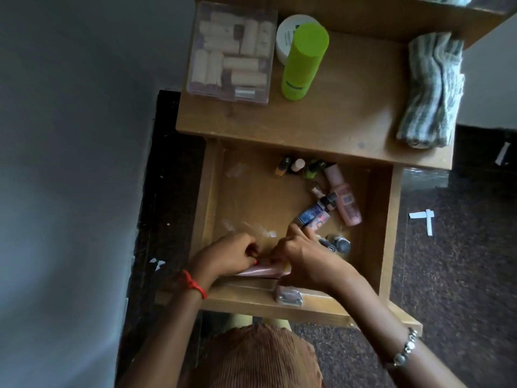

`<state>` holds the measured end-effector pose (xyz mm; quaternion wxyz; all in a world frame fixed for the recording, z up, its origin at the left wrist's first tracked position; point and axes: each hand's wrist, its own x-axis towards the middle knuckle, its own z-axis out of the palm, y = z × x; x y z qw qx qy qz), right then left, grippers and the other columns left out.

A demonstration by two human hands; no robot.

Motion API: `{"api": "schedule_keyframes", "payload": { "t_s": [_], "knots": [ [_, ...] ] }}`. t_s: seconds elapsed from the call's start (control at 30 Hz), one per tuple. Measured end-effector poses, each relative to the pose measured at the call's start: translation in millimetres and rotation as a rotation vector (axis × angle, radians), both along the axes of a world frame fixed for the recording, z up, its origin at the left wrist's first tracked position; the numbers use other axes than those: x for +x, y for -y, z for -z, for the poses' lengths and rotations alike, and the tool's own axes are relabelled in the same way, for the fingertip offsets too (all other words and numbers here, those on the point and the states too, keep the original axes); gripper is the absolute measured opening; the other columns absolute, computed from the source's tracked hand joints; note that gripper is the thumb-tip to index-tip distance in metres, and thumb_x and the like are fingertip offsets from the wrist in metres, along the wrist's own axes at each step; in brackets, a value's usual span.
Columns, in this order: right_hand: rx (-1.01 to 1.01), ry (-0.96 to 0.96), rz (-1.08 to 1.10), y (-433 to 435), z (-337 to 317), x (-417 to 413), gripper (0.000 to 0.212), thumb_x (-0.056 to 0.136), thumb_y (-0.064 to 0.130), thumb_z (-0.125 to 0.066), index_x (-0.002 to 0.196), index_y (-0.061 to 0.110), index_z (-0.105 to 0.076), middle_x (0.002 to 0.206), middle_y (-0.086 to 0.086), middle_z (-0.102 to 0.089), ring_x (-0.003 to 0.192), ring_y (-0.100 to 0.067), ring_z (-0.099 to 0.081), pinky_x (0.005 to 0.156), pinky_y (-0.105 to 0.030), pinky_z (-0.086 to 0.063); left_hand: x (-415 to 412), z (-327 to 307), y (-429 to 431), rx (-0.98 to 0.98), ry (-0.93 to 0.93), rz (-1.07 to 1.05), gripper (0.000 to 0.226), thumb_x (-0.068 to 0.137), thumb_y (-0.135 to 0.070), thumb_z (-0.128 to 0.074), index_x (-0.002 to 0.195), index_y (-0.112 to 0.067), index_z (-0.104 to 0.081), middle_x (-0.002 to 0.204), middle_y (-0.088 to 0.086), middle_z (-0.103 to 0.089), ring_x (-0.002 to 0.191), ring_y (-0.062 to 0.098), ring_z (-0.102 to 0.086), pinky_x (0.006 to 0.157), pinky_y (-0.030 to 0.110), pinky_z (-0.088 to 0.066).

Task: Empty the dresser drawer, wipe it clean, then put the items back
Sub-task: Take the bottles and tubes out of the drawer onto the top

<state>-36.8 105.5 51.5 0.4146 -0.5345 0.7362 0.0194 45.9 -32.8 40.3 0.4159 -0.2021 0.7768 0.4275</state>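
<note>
Drawer [207,208] of a wooden dresser is standing pulled out in the middle of the frame, with small cosmetics lying inside and pale smudges showing on its floor. Emptying seems to be the step in hand.

At lower centre, the left hand [237,254] is curling its fingers and pinching a flat pink packet [260,271] by the drawer's near edge. Just right of it, the right hand [306,256] is reaching bent fingers to the near end of a small labelled bottle [312,217]; whether they are gripping it, I cannot tell.

Nail polish bottles [299,166] and a pink bottle [345,201] are lying toward the drawer's upper right. A folded cloth [430,91] is lying on the top surface [349,107] at upper right.

Next, these pieces probably need lifting out onto that surface, held firmly, since round bottles may roll.
</note>
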Motion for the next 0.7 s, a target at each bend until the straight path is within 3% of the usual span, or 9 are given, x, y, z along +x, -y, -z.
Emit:
{"api": "schedule_keyframes", "payload": {
  "t_s": [0.2, 0.33, 0.47, 0.57, 0.63, 0.7],
  "knots": [
    [0.044, 0.030, -0.010, -1, 4, -6, 0.040, 0.083, 0.040, -0.060, 0.119, 0.023, -0.058, 0.108, -0.004, -0.060, 0.112, -0.023, -0.031, 0.094, -0.038, -0.018, 0, 0, 9, 0.102, 0.155, 0.103, 0.030, 0.093, -0.028, -0.047, 0.118, -0.013, -0.057, 0.119, 0.007, -0.061, 0.107, 0.020, -0.056, 0.093, 0.035, -0.043],
    [-0.003, 0.053, 0.023, 3, 2, -5, 0.033, 0.080, 0.038, -0.061, 0.111, 0.025, -0.061, 0.091, 0.004, -0.054, 0.107, -0.020, -0.031, 0.090, -0.038, -0.018, 0, -8, 14, 0.193, 0.215, 0.093, 0.046, 0.085, -0.046, -0.054, 0.122, -0.018, -0.054, 0.116, 0.000, -0.058, 0.102, 0.014, -0.054, 0.091, 0.031, -0.043],
    [-0.088, 0.031, 0.095, 6, -3, -7, 0.030, 0.079, 0.038, -0.058, 0.105, 0.025, -0.063, 0.073, 0.005, -0.046, 0.092, -0.016, -0.027, 0.089, -0.039, -0.021, 2, -17, 22, 0.136, 0.026, 0.066, 0.031, 0.083, -0.023, -0.063, 0.113, -0.018, -0.060, 0.110, 0.004, -0.064, 0.094, 0.013, -0.059, 0.082, 0.027, -0.046],
    [-0.140, 0.083, 0.205, 13, -19, -19, 0.043, 0.076, 0.046, -0.062, 0.115, 0.026, -0.060, 0.071, 0.010, -0.038, 0.087, -0.009, -0.024, 0.088, -0.035, -0.024, -2, -33, 39, 0.124, -0.166, -0.102, 0.024, 0.077, -0.012, -0.070, 0.099, -0.020, -0.067, 0.094, -0.002, -0.069, 0.083, 0.005, -0.062, 0.074, 0.018, -0.047],
    [-0.205, 0.133, 0.302, 18, -37, -37, 0.055, 0.068, 0.055, -0.063, 0.112, 0.023, -0.062, 0.080, 0.006, -0.053, 0.080, -0.010, -0.041, 0.079, -0.030, -0.038, -7, -50, 56, 0.148, -0.271, -0.223, 0.025, 0.068, -0.008, -0.076, 0.087, -0.023, -0.070, 0.079, -0.008, -0.072, 0.077, 0.002, -0.065, 0.067, 0.014, -0.051],
    [-0.226, 0.245, 0.377, 20, -57, -58, 0.048, 0.065, 0.047, -0.071, 0.102, 0.018, -0.066, 0.080, 0.000, -0.067, 0.068, -0.013, -0.059, 0.062, -0.032, -0.051, -14, -68, 69, 0.180, -0.347, -0.341, 0.028, 0.058, -0.012, -0.077, 0.080, -0.028, -0.067, 0.071, -0.016, -0.071, 0.074, -0.003, -0.066, 0.062, 0.008, -0.050]
  ]
}}
